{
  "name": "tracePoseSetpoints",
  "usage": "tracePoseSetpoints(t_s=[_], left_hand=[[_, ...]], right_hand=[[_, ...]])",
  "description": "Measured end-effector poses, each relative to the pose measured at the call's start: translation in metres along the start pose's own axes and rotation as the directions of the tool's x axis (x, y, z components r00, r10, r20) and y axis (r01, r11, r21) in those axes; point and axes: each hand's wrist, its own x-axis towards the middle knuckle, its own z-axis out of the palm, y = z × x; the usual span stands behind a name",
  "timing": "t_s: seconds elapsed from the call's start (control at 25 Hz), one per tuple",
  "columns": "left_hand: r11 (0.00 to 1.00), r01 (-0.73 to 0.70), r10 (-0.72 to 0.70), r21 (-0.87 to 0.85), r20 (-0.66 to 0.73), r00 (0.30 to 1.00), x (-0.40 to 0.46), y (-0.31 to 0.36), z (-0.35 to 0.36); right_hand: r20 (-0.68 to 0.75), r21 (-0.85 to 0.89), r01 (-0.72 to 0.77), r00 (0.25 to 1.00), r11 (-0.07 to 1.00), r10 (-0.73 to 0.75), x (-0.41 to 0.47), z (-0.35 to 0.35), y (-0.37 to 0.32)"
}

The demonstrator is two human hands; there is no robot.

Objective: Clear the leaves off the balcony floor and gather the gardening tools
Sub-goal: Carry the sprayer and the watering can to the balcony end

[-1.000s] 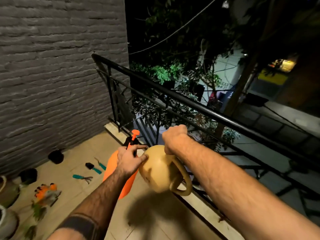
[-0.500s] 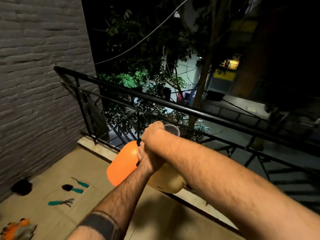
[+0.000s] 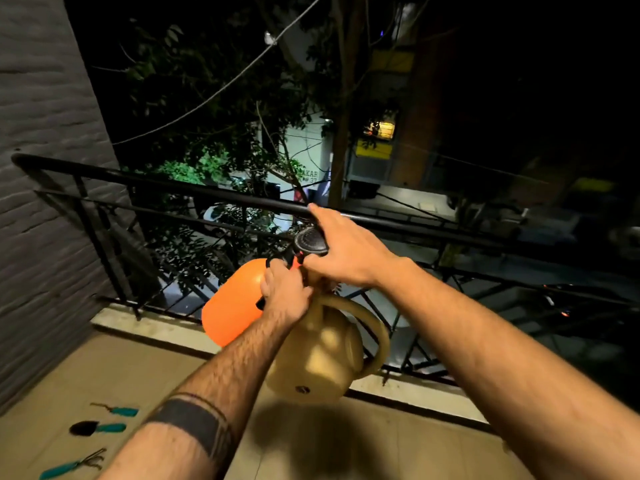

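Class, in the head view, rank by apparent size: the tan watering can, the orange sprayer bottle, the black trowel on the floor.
1. tan watering can
2. orange sprayer bottle, partly hidden, so nearly alike
3. black trowel, smallest, though farther away

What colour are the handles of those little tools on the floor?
Teal, on all three hand tools, seen in the head view.

— What blocks the way ahead?
— The black railing point(image 3: 214, 194), and the brick wall point(image 3: 45, 209) on the left.
— And lower down?
— Three teal-handled tools point(image 3: 98, 427) lie at the floor's point(image 3: 363, 441) left; bare tile spreads beneath the arms.
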Motion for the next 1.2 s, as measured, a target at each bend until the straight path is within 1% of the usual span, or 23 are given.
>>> tracePoseSetpoints(t_s=[0.04,0.08,0.12,0.16,0.2,0.28,0.36,0.44,0.52,0.6,0.64,0.72,0.8,0.88,0.92,1.0,1.12,1.2], left_hand=[[0.999,-0.031,0.031,0.034,0.013,0.999,-0.002,0.003,-0.004],[0.998,-0.052,0.051,0.027,0.01,0.999,-0.002,0.005,-0.006],[0.998,-0.055,0.056,0.02,-0.004,0.998,-0.006,0.011,-0.009],[0.998,-0.06,0.06,0.003,-0.015,0.998,-0.008,0.014,-0.01],[0.998,-0.062,0.062,-0.019,-0.019,0.998,-0.011,0.016,-0.009],[0.992,-0.079,0.077,-0.094,-0.029,0.997,-0.016,0.022,-0.003],[0.983,-0.096,0.089,-0.156,-0.052,0.995,-0.026,0.032,0.003],[0.98,-0.12,0.115,-0.16,-0.041,0.993,-0.037,0.044,0.008],[0.979,-0.137,0.138,-0.149,-0.001,0.99,-0.045,0.051,0.011],[0.977,-0.156,0.164,-0.143,0.05,0.985,-0.06,0.062,0.014],[0.976,-0.147,0.161,-0.164,0.073,0.984,-0.069,0.068,0.016],[0.958,-0.116,0.145,-0.263,0.093,0.985,-0.087,0.076,0.024],[0.924,-0.101,0.141,-0.37,0.082,0.987,-0.1,0.072,0.036],[0.86,-0.144,0.166,-0.49,0.001,0.986,-0.114,0.069,0.055],[0.838,-0.158,0.175,-0.522,-0.016,0.984,-0.122,0.068,0.067],[0.847,-0.152,0.189,-0.509,0.022,0.982,-0.145,0.073,0.089],[0.903,-0.147,0.213,-0.403,0.122,0.97,-0.179,0.093,0.119],[0.938,-0.105,0.179,-0.331,0.201,0.963,-0.194,0.107,0.143]], right_hand=[[-0.073,0.157,-0.059,0.995,0.986,0.071,-0.019,-0.005,0.012],[-0.109,0.263,-0.117,0.983,0.958,0.15,-0.038,-0.004,0.023],[-0.094,0.318,-0.187,0.969,0.929,0.227,-0.052,0.001,0.035],[-0.043,0.311,-0.277,0.951,0.909,0.305,-0.062,0.008,0.044],[0.034,0.261,-0.364,0.929,0.894,0.368,-0.074,0.015,0.052],[0.169,0.127,-0.478,0.874,0.869,0.456,-0.094,0.031,0.062],[0.226,0.044,-0.505,0.846,0.862,0.483,-0.11,0.042,0.069],[0.219,0.011,-0.505,0.844,0.863,0.49,-0.126,0.048,0.077],[0.209,0.005,-0.493,0.851,0.87,0.481,-0.136,0.048,0.084],[0.217,0.033,-0.475,0.862,0.879,0.458,-0.153,0.046,0.095],[0.219,0.043,-0.474,0.863,0.879,0.455,-0.161,0.045,0.102],[0.209,0.072,-0.513,0.846,0.855,0.49,-0.183,0.043,0.12],[0.2,0.117,-0.579,0.809,0.807,0.552,-0.21,0.038,0.141],[0.182,0.137,-0.621,0.782,0.772,0.597,-0.251,0.028,0.168],[0.169,0.136,-0.64,0.767,0.756,0.619,-0.273,0.023,0.183],[0.151,0.125,-0.681,0.732,0.722,0.664,-0.319,0.015,0.211],[0.139,0.102,-0.731,0.682,0.675,0.718,-0.379,0.005,0.249],[0.155,0.106,-0.756,0.654,0.646,0.74,-0.409,0.005,0.271]])
